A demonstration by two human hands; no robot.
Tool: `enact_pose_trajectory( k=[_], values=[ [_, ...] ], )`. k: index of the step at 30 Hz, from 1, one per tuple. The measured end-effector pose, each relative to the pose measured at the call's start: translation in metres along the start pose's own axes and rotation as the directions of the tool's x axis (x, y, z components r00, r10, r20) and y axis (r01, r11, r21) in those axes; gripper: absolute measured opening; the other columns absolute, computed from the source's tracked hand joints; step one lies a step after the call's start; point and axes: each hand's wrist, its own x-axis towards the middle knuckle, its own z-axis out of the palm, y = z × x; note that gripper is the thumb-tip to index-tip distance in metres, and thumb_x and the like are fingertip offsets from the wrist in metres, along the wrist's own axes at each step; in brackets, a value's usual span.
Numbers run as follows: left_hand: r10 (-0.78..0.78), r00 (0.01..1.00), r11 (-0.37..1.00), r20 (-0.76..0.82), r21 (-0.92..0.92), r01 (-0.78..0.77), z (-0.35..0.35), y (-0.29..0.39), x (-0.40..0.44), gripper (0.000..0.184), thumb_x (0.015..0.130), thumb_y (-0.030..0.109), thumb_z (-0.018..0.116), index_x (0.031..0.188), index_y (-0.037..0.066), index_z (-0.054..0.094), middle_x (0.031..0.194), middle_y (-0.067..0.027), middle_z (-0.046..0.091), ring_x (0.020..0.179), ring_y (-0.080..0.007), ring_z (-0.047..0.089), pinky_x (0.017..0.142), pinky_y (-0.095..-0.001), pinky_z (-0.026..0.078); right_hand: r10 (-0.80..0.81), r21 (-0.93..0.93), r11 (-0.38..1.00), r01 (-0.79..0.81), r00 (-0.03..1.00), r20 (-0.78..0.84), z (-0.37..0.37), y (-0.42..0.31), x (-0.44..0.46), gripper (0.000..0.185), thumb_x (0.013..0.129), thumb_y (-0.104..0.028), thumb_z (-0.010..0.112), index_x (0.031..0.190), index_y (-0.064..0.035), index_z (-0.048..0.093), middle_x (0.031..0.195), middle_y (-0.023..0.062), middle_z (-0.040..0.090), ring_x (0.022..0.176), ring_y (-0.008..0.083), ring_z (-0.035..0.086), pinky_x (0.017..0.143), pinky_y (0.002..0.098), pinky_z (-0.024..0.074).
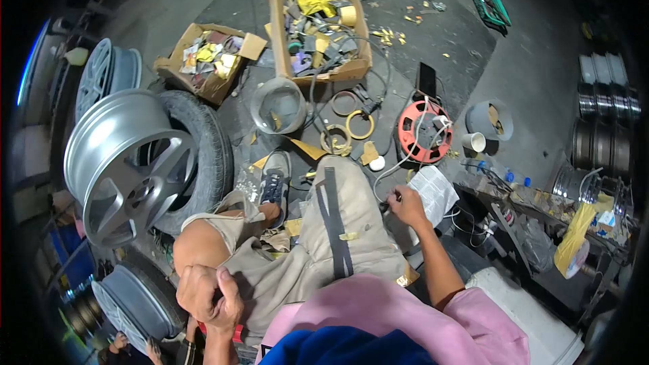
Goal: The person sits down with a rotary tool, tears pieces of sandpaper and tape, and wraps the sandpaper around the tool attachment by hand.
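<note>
My left hand is closed in a loose fist above my bare left knee, and nothing shows in it. Beside my right knee, my right hand has its fingers pinched together; a small dark thing shows at the fingertips, too hidden to name. Close to that hand lies a crumpled white printed sheet. A silver alloy wheel rim leans against a black tire on the left. In front of my legs are a clear bucket and rolls of yellow tape.
Two cardboard boxes of scraps, one large and one small, stand ahead. A red cable reel trails cords. A cluttered low bench and stacked rims stand right. At bottom left another person's hands touch a rim.
</note>
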Motion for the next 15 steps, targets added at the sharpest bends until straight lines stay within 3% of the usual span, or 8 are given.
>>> enact_pose_trajectory(
  k=[5, 15],
  values=[
    [0.013, 1.0, 0.999, -0.021, -0.036, -0.013, -0.004, -0.006, -0.005, 0.02, 0.078, -0.004, 0.067, 0.067, 0.003, 0.052, 0.06, -0.009, 0.052, 0.051, -0.0269, 0.045, 0.051, -0.0373, 0.032, -0.201, 0.079, 0.974, 0.212, 0.971, -0.127, -0.025, -0.057, 0.043, 0.016, 0.091, -0.015, 0.071, 0.098, -0.0004, 0.072, 0.093, 0.0171, 0.07, 0.08, 0.0335, 0.07, 0.073, 0.0422, 0.054],
    [0.003, 1.0, 1.0, 0.002, -0.023, -0.003, -0.009, -0.012, -0.009, 0.023, 0.08, -0.003, 0.066, 0.067, 0.004, 0.048, 0.06, -0.009, 0.052, 0.051, -0.027, 0.045, 0.051, -0.0377, 0.032, -0.267, 0.157, 0.946, 0.283, 0.957, -0.116, -0.017, -0.109, 0.046, 0.015, 0.092, -0.014, 0.07, 0.098, 0.0004, 0.073, 0.089, 0.0173, 0.069, 0.076, 0.0305, 0.068, 0.069, 0.0396, 0.0524]
  ],
)
